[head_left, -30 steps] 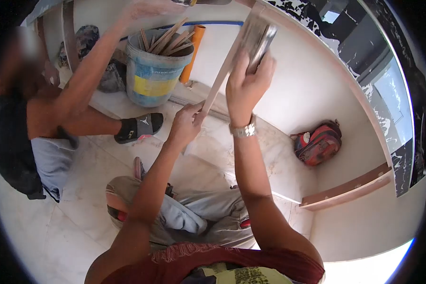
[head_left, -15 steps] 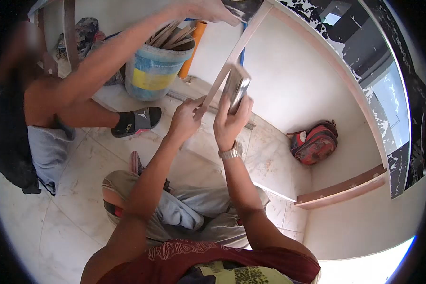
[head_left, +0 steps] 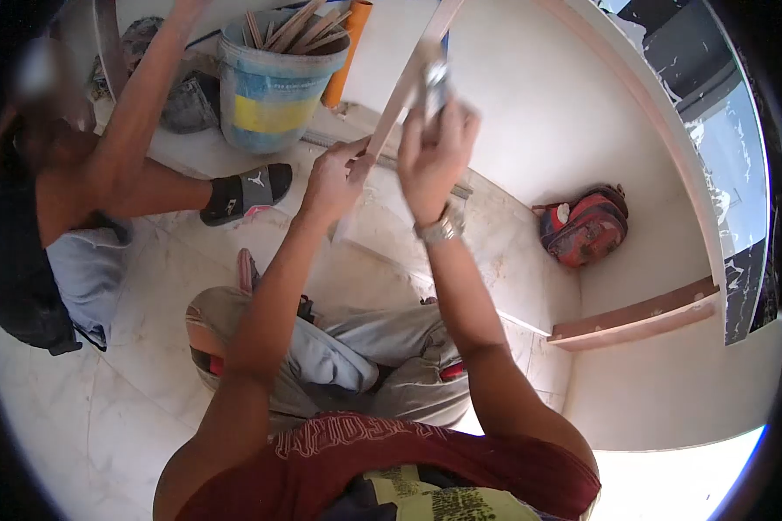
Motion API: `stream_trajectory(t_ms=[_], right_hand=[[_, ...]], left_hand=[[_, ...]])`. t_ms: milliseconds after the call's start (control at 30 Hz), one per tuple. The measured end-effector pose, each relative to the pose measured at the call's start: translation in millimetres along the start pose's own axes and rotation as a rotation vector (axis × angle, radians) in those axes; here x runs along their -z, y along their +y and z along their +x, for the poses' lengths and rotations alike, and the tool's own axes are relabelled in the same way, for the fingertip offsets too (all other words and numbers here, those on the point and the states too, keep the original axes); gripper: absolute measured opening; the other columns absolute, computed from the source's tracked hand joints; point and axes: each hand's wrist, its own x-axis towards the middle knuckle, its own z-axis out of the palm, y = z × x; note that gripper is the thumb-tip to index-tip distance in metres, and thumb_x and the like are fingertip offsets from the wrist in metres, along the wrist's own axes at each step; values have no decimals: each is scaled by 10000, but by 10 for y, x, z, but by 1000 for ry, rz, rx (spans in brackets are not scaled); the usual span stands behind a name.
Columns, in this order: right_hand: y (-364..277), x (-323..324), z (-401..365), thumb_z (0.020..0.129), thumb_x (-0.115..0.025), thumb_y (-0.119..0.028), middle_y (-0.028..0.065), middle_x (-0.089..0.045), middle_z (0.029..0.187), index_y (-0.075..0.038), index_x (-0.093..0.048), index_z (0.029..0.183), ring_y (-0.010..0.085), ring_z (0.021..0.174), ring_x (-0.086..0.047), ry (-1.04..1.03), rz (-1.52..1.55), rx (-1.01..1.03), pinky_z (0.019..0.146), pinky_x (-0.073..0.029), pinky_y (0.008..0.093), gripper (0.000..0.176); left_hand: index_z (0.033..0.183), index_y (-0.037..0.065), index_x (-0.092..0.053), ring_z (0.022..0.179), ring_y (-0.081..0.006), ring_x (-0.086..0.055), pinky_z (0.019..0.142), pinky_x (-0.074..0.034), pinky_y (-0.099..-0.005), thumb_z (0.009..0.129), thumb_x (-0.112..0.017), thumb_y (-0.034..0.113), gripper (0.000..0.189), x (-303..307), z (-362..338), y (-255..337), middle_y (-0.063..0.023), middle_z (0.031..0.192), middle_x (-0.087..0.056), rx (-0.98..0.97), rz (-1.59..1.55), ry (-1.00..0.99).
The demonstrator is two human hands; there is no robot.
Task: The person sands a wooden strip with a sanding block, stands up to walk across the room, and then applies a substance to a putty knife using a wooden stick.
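Note:
A pale, thin wooden strip [head_left: 401, 94] runs slantwise up toward the top of the view. My left hand [head_left: 333, 184] has its fingers closed round the strip's lower part. Beside the strip, my right hand [head_left: 437, 163] grips a shiny silver, block-shaped tool [head_left: 434, 85] with a tan side. Motion smears the tool and my right fingertips, and the tool overlaps the strip's edge in this view. A metal watch [head_left: 440, 227] circles my right wrist.
A blue bucket [head_left: 243, 97] of wood offcuts and an orange tube [head_left: 346, 56] stand at the back. Another person [head_left: 82, 187] sits at left, one arm raised. A red backpack [head_left: 585, 227] leans on the wall, above a wooden ledge [head_left: 639, 317]. A curved panel edge [head_left: 669, 143] arches at right.
My right hand and the silver tool have moved up along the strip. My left hand keeps its hold. The other person's hand has left the strip's upper end, and the view has shifted slightly.

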Motion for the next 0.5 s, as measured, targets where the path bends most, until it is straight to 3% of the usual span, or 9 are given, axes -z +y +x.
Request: stream_trajectory(t_ms=[67,100,200,233,367,500], right_hand=[[111,-20,-564,845,-675,-21,213,-567,1105,-3,-590,1365,356,955,-581,-70,61,-30,852,-504,411,527],[103,-36,-676,858,-719,-30,191,-572,1005,37,-614,1313,294,850,-569,-24,40,24,724,-486,389,472],[123,-7,-406,855,-722,-28,185,-574,1017,28,-614,1321,301,855,-571,-17,1,104,746,-493,389,482],[114,-14,-232,838,-680,-5,205,-575,1124,7,-588,1360,349,1013,-558,-41,51,81,897,-481,417,530],[-50,-15,153,859,-668,-4,217,-573,1124,11,-587,1353,345,1023,-549,26,63,128,897,-475,419,500],[-101,96,-387,881,-679,-32,228,-574,1186,26,-551,1391,372,1077,-552,-94,96,-25,937,-470,434,529]], left_hand=[[1301,69,-671,853,-311,-699,793,-565,-391,983,-617,162,336,11,13,-15,-215,976,-675,-19,22,-1],[1298,68,-672,855,-311,-700,792,-565,-391,981,-619,162,335,-11,15,-33,-214,978,-676,-34,9,13],[1289,63,-674,864,-312,-702,791,-565,-393,978,-622,160,330,-18,-11,-70,-214,982,-678,-50,-2,24],[1285,61,-674,867,-314,-702,792,-565,-395,978,-621,159,327,-19,-10,-66,-215,982,-677,-40,-4,17],[1283,43,-666,886,-320,-707,787,-568,-415,987,-609,162,323,19,18,40,-218,989,-676,-4,31,-31],[1318,8,-600,927,-293,-664,817,-533,-400,975,-653,243,418,47,19,334,-200,1084,-642,-244,-97,91]])
